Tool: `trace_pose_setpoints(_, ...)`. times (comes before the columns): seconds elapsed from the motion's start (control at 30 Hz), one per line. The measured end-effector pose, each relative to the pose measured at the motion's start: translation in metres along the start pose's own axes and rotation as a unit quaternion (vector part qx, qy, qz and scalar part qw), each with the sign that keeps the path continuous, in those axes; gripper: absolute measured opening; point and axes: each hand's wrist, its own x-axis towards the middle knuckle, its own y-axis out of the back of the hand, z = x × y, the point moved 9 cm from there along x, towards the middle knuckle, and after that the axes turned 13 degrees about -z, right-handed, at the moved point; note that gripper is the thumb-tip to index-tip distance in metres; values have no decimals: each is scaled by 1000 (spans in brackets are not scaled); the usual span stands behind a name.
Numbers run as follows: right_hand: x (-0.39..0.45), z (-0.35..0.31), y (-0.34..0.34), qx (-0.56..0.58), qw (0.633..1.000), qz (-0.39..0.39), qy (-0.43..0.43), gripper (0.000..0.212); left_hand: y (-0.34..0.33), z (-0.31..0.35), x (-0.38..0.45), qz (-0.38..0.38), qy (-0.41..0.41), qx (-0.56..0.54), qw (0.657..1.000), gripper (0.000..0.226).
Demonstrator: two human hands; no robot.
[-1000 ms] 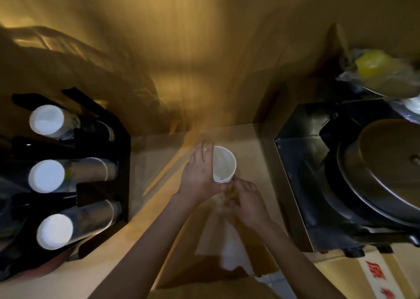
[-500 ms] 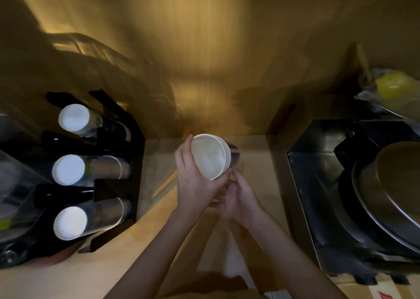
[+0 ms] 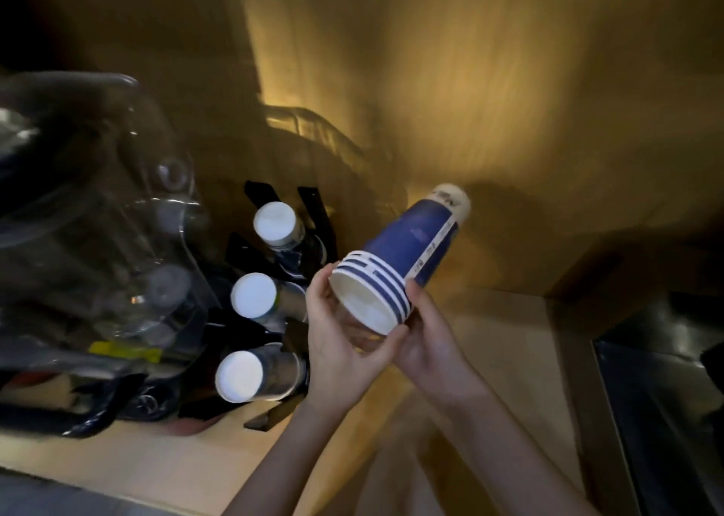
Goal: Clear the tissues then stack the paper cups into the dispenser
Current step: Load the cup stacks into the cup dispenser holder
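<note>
Nested stack of blue paper cups point(image 3: 395, 268) held in the air above the tabletop point(image 3: 505, 359), tilted, open white rims toward the camera, bases pointing up and away. Left hand point(image 3: 337, 343) curled around the near rim from the left; right hand point(image 3: 429, 343) gripping the rim end from below and right. Just left of the hands, black dispenser point(image 3: 313, 217) with three cup stacks.
</note>
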Motion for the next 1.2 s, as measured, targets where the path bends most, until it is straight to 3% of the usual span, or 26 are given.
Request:
trace_pose_setpoints(0.07, 13, -7, 3, -59, 998, 21, 9, 62, 15, -5, 5, -5, 6, -66, 998, 78)
trace_pose_setpoints(0.27, 65, -36, -29, -311, 950, 3, 37, 60, 59, -28, 32, 8, 63, -155, 986, 61)
trace_pose_setpoints(0.33, 84, -46, -43, -354, 934, -10, 48, 64, 75, -31, 46, 1, 66, -135, 989, 54)
trace_pose_setpoints(0.5, 126, -73, -59, -460, 886, 30, 59, 77, 120, -11, 84, 16, 39, -48, 998, 81)
trace_pose_setpoints(0.67, 154, -62, -62, -523, 849, 22, 68, 84, 159, 29, 112, 110, -28, 37, 993, 80)
trace_pose_setpoints(0.77, 167, -46, -46, -511, 858, 31, 49, 92, 166, 36, 115, 144, -34, 72, 986, 79)
trace_pose_setpoints(0.9, 174, -26, -25, -508, 861, 28, 16, 90, 158, 15, 114, 110, -5, 115, 987, 75)
trace_pose_setpoints(1.1, 179, 0, 8, -432, 901, 19, -37, 64, 143, -13, 111, 60, 21, 155, 986, 57)
trace_pose_setpoints(1.2, 179, 9, 25, -331, 940, 64, -49, 33, 139, -29, 112, 44, 52, 156, 985, 58)
